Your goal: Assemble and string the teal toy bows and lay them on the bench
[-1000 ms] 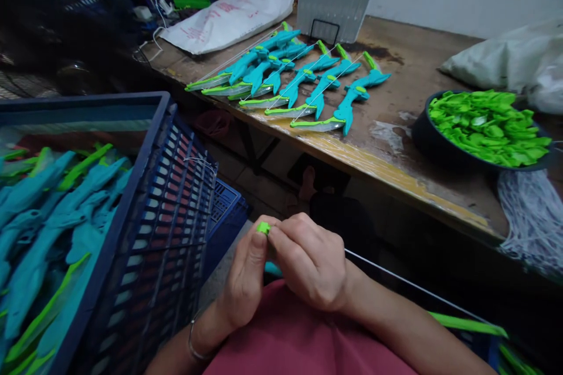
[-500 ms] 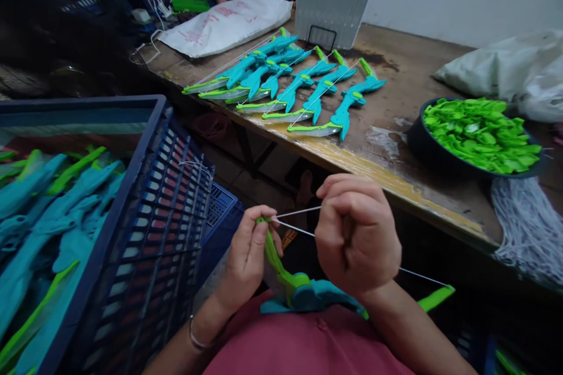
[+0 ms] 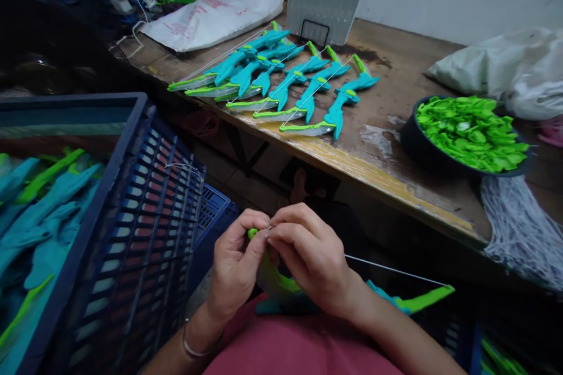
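Currently, the left hand (image 3: pixel 235 272) pinches the green tip (image 3: pixel 252 234) of a toy bow (image 3: pixel 281 284), held off the table (image 3: pixel 413 64), on the near side of its front edge. The right hand (image 3: pixel 312 258) has its fingertips closed at that tip, apparently on the white string (image 3: pixel 396 270), which runs straight to the opposite limb (image 3: pixel 428 300). Step in hand, as judged: fitting string to tip. Next move calls for a firm left pinch and controlled tension.

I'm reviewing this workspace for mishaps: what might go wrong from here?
The white string looks taut along the bow, so it might spring loose if the right hand slips. The left hand grips one green tip, so the bow could twist. The cord bundle hangs over the table edge and may snag.
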A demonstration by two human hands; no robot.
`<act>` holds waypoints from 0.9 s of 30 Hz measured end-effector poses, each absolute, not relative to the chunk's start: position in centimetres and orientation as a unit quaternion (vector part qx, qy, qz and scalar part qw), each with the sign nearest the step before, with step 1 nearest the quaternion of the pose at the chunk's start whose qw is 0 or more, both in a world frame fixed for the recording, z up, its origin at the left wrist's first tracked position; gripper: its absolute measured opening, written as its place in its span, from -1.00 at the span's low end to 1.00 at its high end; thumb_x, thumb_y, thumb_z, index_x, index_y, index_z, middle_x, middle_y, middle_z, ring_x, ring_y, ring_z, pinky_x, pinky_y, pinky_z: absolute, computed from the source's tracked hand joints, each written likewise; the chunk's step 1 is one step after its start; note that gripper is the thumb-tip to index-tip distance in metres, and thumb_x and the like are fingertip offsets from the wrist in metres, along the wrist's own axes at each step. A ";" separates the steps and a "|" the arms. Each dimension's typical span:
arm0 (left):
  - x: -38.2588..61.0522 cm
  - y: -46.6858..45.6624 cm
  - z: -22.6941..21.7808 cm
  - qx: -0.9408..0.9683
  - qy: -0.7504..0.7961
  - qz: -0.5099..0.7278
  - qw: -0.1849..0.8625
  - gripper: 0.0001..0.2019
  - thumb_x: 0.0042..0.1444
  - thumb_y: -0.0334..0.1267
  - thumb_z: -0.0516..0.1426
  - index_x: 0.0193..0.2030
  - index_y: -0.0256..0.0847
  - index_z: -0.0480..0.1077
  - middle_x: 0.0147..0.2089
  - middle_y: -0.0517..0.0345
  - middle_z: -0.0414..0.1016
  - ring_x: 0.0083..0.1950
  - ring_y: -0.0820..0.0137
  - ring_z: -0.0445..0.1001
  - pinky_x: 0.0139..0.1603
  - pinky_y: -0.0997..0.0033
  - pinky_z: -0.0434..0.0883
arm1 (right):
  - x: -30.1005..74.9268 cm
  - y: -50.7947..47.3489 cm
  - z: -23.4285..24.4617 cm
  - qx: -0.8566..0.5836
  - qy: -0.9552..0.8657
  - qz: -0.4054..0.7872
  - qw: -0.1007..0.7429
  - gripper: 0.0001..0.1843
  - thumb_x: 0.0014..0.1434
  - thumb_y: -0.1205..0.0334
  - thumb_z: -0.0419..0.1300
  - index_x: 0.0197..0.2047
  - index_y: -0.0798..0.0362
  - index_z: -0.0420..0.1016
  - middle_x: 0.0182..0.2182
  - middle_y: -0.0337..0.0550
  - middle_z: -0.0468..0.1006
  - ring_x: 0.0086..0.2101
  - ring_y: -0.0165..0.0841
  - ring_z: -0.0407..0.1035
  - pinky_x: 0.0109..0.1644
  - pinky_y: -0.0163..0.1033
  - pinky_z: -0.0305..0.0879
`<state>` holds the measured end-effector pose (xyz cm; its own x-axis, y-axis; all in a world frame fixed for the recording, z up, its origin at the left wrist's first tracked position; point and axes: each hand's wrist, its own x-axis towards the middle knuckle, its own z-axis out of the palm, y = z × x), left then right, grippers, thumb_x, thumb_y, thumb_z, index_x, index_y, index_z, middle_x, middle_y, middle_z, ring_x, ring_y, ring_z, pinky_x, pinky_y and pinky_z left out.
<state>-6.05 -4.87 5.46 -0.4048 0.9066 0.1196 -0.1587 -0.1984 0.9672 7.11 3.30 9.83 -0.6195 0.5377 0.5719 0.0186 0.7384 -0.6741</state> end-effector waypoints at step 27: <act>-5.9 -3.7 5.4 0.285 0.484 0.651 0.510 -0.80 0.32 -0.18 0.17 -0.32 -0.21 0.40 -0.43 0.25 0.34 -0.50 0.53 0.28 -0.50 0.55 0.28 | 6.8 4.4 8.7 -0.149 -0.827 0.345 0.419 -0.87 0.37 0.45 0.06 -0.12 0.07 0.38 -0.09 -0.02 0.49 -0.16 -0.37 0.45 -0.15 -0.25 0.48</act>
<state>-5.86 -3.69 5.45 -0.3175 0.9402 -0.1231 -0.3892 -0.0109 0.9211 6.79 4.39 8.69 -0.6042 0.5354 0.5902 -0.0428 0.7178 -0.6950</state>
